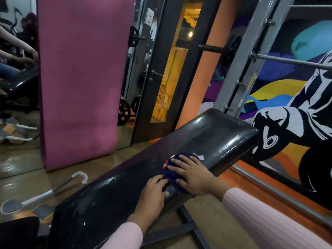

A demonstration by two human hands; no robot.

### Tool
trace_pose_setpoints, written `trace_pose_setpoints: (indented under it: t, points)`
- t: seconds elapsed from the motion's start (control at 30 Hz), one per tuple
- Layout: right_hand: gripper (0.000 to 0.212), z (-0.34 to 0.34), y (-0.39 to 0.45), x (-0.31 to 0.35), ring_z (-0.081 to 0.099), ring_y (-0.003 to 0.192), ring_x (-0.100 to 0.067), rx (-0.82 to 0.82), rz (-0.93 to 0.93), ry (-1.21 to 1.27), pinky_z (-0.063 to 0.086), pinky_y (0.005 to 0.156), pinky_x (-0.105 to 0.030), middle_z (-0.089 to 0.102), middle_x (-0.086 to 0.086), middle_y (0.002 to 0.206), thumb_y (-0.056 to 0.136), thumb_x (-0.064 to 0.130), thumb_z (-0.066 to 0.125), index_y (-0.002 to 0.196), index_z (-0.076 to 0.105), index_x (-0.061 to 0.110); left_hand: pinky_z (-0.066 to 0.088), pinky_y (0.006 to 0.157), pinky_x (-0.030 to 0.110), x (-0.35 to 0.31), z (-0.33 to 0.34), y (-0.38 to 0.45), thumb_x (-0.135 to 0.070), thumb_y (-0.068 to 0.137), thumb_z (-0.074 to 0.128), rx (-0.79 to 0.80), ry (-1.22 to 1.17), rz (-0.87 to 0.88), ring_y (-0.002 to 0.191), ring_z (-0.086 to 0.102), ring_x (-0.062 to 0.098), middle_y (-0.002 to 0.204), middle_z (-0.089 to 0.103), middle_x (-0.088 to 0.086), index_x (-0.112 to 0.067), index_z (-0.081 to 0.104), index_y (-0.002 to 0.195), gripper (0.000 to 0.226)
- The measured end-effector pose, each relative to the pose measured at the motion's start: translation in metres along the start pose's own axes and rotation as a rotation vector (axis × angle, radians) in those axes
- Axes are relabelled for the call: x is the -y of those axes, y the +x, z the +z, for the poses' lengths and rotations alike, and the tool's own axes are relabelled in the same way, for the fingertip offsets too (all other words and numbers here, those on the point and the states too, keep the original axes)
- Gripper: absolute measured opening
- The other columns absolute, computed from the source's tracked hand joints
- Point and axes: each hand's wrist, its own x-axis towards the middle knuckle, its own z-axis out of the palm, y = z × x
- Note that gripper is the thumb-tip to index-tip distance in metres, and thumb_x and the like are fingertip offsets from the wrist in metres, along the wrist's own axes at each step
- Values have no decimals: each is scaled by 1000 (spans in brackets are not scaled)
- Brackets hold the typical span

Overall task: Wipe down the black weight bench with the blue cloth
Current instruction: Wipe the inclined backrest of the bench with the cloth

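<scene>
The right hand (193, 174) lies flat on the bunched blue cloth (177, 169), fingers spread wide, pressing it onto the black weight bench (206, 139). The left hand (152, 193) rests just beside the cloth, fingers straight, palm down on the pad. The bench's long axis runs from near-left up toward the mural wall (287, 108), and the cloth sits past its middle.

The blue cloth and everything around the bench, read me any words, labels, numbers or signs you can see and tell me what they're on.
No text can be read.
Tags on the blue cloth: white and red, print too blurred.
White plate on the door frame: no legible marks.
Wall mural: figures and shapes only, no clear words.
</scene>
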Motion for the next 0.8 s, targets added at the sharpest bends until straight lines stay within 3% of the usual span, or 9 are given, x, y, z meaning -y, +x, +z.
trace_pose_setpoints:
  t: [0.13,0.27,0.37,0.47,0.53,0.6,0.7,0.8]
  points:
    - [74,-12,4,-41,-2,149,-17,12,165,-13,-3,119,-47,8,12,161,80,67,10,149,15,42,19,111,17,3,-4,-6,-20,92,57,3,10,0,138,30,6,148,35,-11,-26,45,141,50]
    - [59,-7,34,-16,-3,149,-22,-3,295,9,-5,118,-50,6,8,162,94,57,14,150,15,39,33,107,26,7,-3,-16,-36,87,63,-97,5,-172,128,35,11,137,35,-8,-26,45,136,53]
    - [71,7,28,12,-1,149,-22,-34,166,-26,-5,116,-49,7,7,162,87,59,-7,151,14,37,26,112,42,13,3,-22,-65,77,57,-154,159,-436,141,20,24,153,21,5,-24,26,146,85]
    - [87,4,5,4,-3,149,-17,8,25,0,-5,117,-45,7,12,161,75,69,-18,150,14,40,6,115,56,22,7,-26,-89,60,46,-48,77,-736,147,-5,35,159,-7,17,-13,-1,152,128]
    - [80,-3,1,-15,-3,149,-14,8,38,-5,-3,118,-44,8,15,161,79,74,-11,149,14,44,-2,115,58,25,6,-27,-96,48,44,-9,-32,-896,145,-16,38,157,-17,20,-9,-12,150,146]
    - [68,-9,13,-34,-1,149,-15,-10,166,-9,-1,118,-44,8,14,161,85,66,3,149,15,44,-6,114,58,23,6,-26,-97,42,45,0,-86,-982,142,-26,39,154,-26,22,-7,-20,148,154]
    - [55,-11,48,-26,-1,149,-21,-7,326,-32,-2,118,-48,5,8,162,97,50,19,151,14,38,-8,114,59,17,9,-26,-96,39,50,-55,-118,-1004,140,-32,37,152,-32,22,-6,-25,146,158]
    - [54,1,67,12,-2,149,-23,12,251,-35,-3,117,-50,5,5,163,99,46,20,152,14,35,-5,114,60,19,8,-24,-96,38,51,-30,-104,-1015,141,-31,36,153,-30,22,-7,-24,147,159]
